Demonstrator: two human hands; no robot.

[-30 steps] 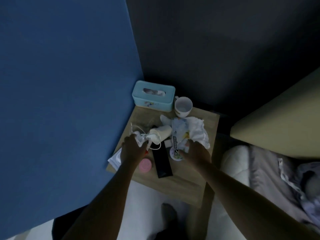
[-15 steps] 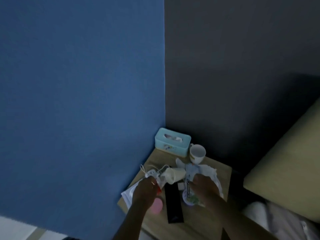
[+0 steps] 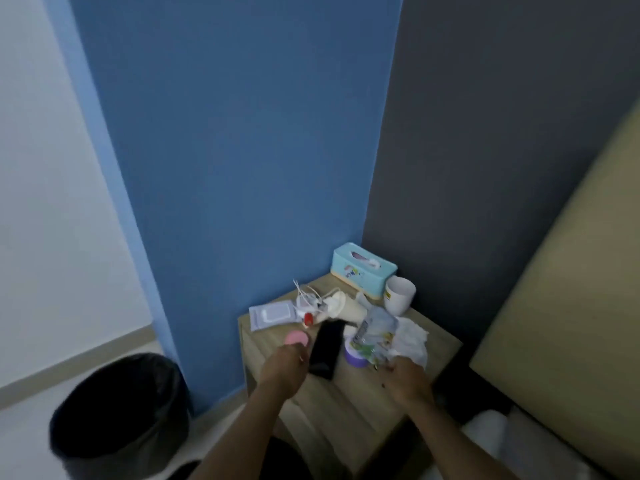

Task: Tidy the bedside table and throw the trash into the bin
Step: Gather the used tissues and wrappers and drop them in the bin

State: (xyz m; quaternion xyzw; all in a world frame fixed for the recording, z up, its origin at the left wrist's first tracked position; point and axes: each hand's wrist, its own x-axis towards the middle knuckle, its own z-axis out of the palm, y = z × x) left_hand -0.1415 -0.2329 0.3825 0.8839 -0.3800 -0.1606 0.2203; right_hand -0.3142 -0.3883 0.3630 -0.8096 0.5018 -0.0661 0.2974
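Nearby, black bin (image 3: 104,427) beside bedside table (image 3: 346,403).

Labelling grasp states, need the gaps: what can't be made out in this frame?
All head view.
Left hand: fingers hidden under its own back, grip unclear.
Right hand: fingertips hidden against the wrapper, hold unclear.
Bin: motion-blurred, dark inside, contents unreadable.

Bedside table (image 3: 346,403): pale wood grain. On it: teal tissue box (image 3: 363,273) with small cartoon print, white cup (image 3: 400,294), black flat device (image 3: 325,348), pink disc (image 3: 296,338), purple tub (image 3: 356,356), white crumpled tissue (image 3: 410,341). Left of the table: black bin (image 3: 121,410); behind it: blue wall (image 3: 242,168)
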